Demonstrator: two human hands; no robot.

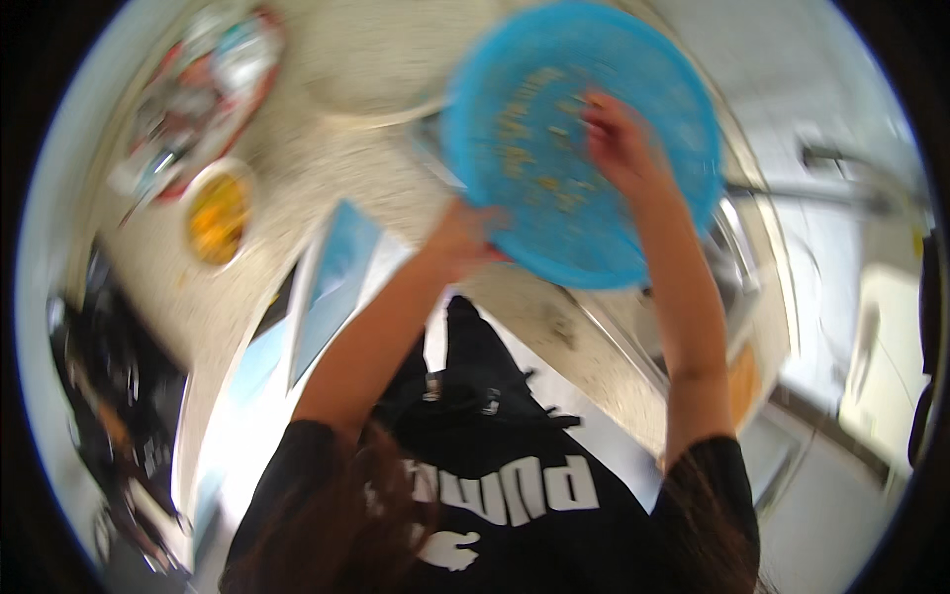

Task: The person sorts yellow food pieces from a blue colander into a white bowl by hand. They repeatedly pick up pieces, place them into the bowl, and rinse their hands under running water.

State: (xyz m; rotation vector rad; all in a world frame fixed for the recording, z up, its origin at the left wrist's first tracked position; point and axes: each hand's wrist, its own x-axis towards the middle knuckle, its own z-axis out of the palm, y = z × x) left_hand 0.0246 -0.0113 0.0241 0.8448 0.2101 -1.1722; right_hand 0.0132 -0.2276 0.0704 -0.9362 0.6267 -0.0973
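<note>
A wide blue plastic basin [668, 96] is tilted in front of me, with small pale yellow pieces [519, 134] scattered over its inside. At its near left rim, my left hand [466, 232] grips the edge. Something red shows beside that hand, too blurred to name. My right hand [623, 145] reaches over the inside of the basin, its fingers curled close together. Motion blur hides whether those fingers hold anything.
On the speckled countertop [297, 185], a white bowl [249, 193] holds yellow-orange pieces. Behind it lies a red-rimmed tray [256, 111] with plastic-wrapped items. A metal sink [731, 260] and a faucet [824, 154] are to the right. Dark utensils [111, 356] stand at the left.
</note>
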